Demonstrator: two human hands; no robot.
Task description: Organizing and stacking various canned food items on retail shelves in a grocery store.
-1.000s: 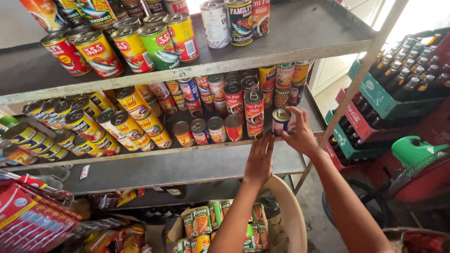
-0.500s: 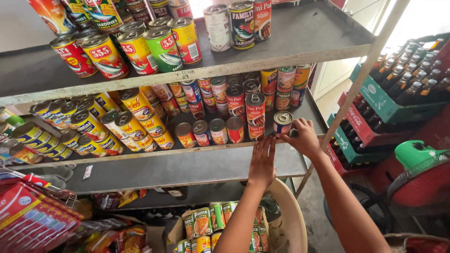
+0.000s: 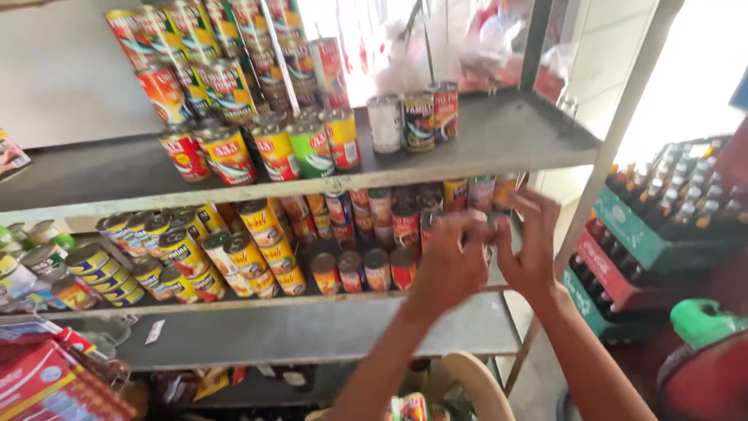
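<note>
both hands [image 3: 491, 253] raised at the stacked cans [image 3: 405, 226] (grip blurred, fingers' state unclear)

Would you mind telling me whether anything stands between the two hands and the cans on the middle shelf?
Nothing visible does: the left hand and right hand are already at the right end of the cans on the middle shelf, hiding those behind them.

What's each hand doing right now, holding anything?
Left hand: raised at the middle shelf, fingers curled toward the cans; blurred, cannot tell if it grips one.
Right hand: fingers spread beside it; nothing visibly held.
</note>
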